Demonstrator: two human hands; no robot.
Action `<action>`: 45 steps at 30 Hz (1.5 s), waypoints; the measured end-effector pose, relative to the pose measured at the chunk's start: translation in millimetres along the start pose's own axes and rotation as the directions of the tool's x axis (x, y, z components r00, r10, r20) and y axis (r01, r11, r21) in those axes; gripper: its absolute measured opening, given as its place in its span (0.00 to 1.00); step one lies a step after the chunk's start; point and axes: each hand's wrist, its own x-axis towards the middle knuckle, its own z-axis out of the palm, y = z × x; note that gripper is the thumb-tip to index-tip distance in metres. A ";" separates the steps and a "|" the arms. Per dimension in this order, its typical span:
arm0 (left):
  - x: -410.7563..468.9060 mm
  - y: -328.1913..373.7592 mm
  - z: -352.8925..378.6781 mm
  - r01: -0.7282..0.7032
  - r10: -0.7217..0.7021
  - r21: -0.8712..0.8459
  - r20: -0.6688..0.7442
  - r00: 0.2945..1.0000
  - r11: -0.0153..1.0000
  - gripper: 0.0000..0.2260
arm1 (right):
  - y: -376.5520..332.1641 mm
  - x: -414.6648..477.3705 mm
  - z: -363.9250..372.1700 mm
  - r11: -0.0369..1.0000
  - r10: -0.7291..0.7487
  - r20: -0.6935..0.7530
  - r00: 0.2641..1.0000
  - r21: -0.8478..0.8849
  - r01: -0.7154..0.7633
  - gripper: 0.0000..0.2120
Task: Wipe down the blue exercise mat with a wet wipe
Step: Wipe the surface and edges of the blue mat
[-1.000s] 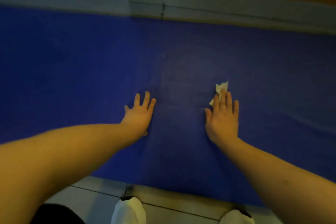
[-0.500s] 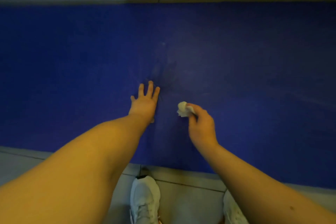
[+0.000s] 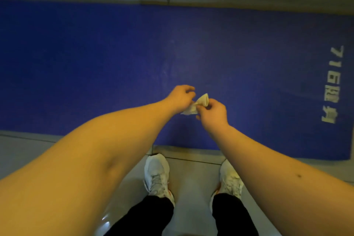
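Blue exercise mat [image 3: 95,63] lies flat on a pale tiled floor [image 3: 24,151], spreading beyond and to both sides of the fingers, as a person standing at its near edge holds a crumpled white wet wipe [image 3: 202,100] over it. The left hand [image 3: 180,97] has its fingers curled round the wipe's lower end. The right hand [image 3: 212,111] pinches the upper end between thumb and fingertips, so the wipe bridges the small gap between the two hands. White lettering [image 3: 333,84] is printed on the mat well to the right of the right hand's fingers. Behind the wrists, two white shoes [image 3: 156,174] stand on the tiles just short of the mat's edge, below black trousers [image 3: 145,216].
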 end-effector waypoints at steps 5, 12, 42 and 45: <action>-89.7 32.6 -21.1 -0.035 0.068 -0.291 0.105 0.992 0.956 0.10 | -50.8 -59.1 -0.5 0.995 0.096 -0.039 0.995 0.013 -0.095 0.07; -200.4 59.5 -75.5 -0.123 0.124 -0.049 0.020 0.992 0.991 0.13 | -107.9 -165.9 -29.6 0.992 0.057 -0.029 0.998 -0.110 -0.060 0.07; -396.6 15.5 -184.4 0.044 -0.041 -0.099 0.032 0.999 0.994 0.06 | -179.2 -365.5 44.5 0.957 0.255 0.245 0.935 0.073 -0.280 0.12; -356.9 -16.8 -194.6 0.008 -0.001 -0.070 0.093 0.996 0.998 0.07 | -160.4 -346.7 83.0 0.898 0.342 0.165 0.925 0.231 -0.374 0.08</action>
